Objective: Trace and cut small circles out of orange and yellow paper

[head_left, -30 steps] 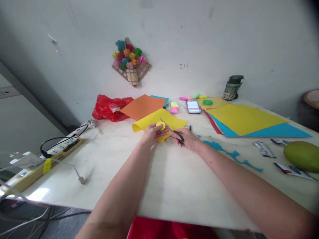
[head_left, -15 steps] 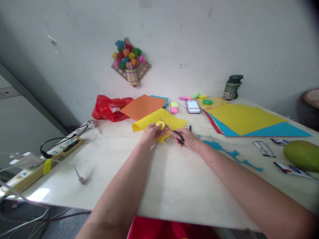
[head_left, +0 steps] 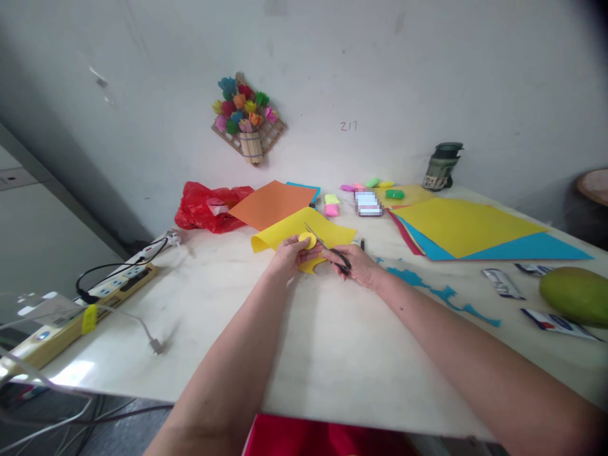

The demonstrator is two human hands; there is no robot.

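Note:
My left hand pinches a small round yellow paper piece near the middle of the table. Black-handled scissors are in my right hand, their blades pointing up and left beside the round piece, slightly parted. Beneath and behind both hands lies a yellow paper sheet with a curled left edge and a cut-out near its front. Blue paper scraps lie to the right of my right hand.
Orange paper and a red plastic bag lie behind left. Further back is a phone. Yellow sheets, a bottle and a green fruit are on the right. A power strip lies left.
The round yellow piece has shifted very slightly to the right in my left hand. My right hand and the scissors stay almost in the same place.

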